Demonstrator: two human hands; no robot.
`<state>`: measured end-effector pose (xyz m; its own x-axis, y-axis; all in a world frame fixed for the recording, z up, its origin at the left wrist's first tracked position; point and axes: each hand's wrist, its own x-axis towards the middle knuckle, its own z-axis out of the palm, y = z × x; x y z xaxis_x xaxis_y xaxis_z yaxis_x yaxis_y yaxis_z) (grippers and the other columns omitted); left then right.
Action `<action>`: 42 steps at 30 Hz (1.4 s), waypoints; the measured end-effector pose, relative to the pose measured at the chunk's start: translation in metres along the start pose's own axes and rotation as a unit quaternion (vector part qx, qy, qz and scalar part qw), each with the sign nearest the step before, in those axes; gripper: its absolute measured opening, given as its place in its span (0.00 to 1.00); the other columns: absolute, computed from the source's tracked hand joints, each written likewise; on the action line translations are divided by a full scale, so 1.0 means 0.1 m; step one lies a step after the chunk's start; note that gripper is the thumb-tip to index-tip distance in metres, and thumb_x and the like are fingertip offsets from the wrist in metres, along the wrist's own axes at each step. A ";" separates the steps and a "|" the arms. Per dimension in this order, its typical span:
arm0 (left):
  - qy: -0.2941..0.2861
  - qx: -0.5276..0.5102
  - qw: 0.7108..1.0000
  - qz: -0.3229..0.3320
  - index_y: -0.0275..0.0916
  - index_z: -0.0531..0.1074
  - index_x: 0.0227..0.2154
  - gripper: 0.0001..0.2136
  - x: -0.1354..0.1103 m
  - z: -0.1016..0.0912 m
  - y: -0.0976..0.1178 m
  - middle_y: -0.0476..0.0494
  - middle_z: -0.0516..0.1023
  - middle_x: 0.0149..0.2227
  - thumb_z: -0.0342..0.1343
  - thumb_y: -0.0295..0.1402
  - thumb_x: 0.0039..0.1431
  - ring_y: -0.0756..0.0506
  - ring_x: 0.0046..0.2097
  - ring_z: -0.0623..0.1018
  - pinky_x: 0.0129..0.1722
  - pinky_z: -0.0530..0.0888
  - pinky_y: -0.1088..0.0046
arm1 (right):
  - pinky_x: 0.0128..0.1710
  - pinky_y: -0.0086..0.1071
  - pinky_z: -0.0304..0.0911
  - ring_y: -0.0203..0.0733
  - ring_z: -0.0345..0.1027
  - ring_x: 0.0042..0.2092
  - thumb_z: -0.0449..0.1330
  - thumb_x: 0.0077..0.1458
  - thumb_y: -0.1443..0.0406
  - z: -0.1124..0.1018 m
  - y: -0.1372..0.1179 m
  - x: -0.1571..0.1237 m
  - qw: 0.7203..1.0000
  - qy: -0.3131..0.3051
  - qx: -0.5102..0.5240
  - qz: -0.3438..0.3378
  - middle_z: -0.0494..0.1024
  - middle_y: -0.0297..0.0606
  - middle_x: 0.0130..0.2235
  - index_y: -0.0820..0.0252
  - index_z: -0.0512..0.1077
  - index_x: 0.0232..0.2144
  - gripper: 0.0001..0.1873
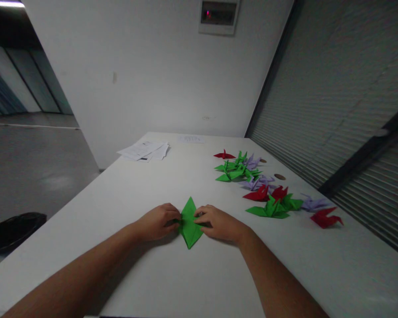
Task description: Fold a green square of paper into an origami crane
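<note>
A green sheet of origami paper (189, 225), folded into a diamond, lies on the white table between my hands. Its points face away from me and towards me. My left hand (161, 222) grips the left corner, fingers curled and pressed together. At the right edge, my right hand (219, 223) has its thumb and fingers on the paper, closed around that side. The fingertips partly cover both side corners.
To the right lie several folded paper cranes: green (268, 208), red (327, 217) and purple (313, 203). Loose printed sheets (144, 150) rest at the far left of the table (119, 194). A bin with a black bag (16, 227) stands left of it; blinds (334, 110) border the right.
</note>
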<state>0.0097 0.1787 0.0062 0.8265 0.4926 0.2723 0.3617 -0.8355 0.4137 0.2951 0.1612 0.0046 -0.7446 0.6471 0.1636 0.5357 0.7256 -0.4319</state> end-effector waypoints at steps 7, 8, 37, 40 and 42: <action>-0.011 0.014 1.000 0.014 0.38 0.79 0.43 0.10 -0.02 -0.02 -0.05 0.38 0.82 0.43 0.59 0.24 0.59 0.40 0.47 0.80 0.49 0.76 0.63 | 0.60 0.42 0.64 0.49 0.71 0.55 0.65 0.56 0.72 0.02 0.03 -0.01 1.000 0.006 0.007 0.000 0.79 0.48 0.55 0.59 0.83 0.47 0.16; -0.011 0.016 1.000 0.015 0.39 0.79 0.42 0.11 -0.02 -0.03 -0.05 0.38 0.82 0.43 0.59 0.23 0.58 0.40 0.47 0.80 0.49 0.76 0.63 | 0.60 0.42 0.64 0.49 0.71 0.56 0.65 0.57 0.72 0.02 0.04 -0.01 1.000 0.005 0.008 0.001 0.79 0.48 0.55 0.59 0.83 0.47 0.16; 0.004 0.011 1.000 -0.028 0.40 0.77 0.48 0.17 -0.05 -0.02 -0.08 0.41 0.82 0.41 0.70 0.33 0.56 0.40 0.45 0.80 0.46 0.77 0.64 | 0.60 0.44 0.65 0.50 0.72 0.56 0.65 0.57 0.71 0.01 0.03 -0.01 1.000 0.006 0.004 0.004 0.79 0.48 0.55 0.57 0.83 0.47 0.16; 0.005 0.006 0.999 -0.051 0.40 0.77 0.48 0.18 -0.06 -0.02 -0.08 0.40 0.82 0.43 0.70 0.33 0.54 0.40 0.45 0.80 0.46 0.77 0.65 | 0.60 0.44 0.65 0.50 0.72 0.56 0.65 0.56 0.72 0.02 0.03 0.00 1.000 0.005 0.002 0.003 0.79 0.48 0.55 0.57 0.83 0.47 0.16; 0.006 0.005 0.997 -0.071 0.40 0.77 0.48 0.19 -0.06 -0.02 -0.08 0.40 0.82 0.44 0.71 0.33 0.53 0.40 0.44 0.81 0.44 0.77 0.65 | 0.60 0.44 0.64 0.50 0.71 0.56 0.66 0.56 0.72 0.02 0.03 0.00 1.000 0.005 0.003 0.002 0.79 0.48 0.55 0.57 0.83 0.47 0.17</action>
<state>0.0011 0.1832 0.0028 0.7618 0.6085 0.2224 0.4782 -0.7597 0.4407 0.2963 0.1626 0.0015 -0.7385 0.6523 0.1706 0.5363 0.7216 -0.4379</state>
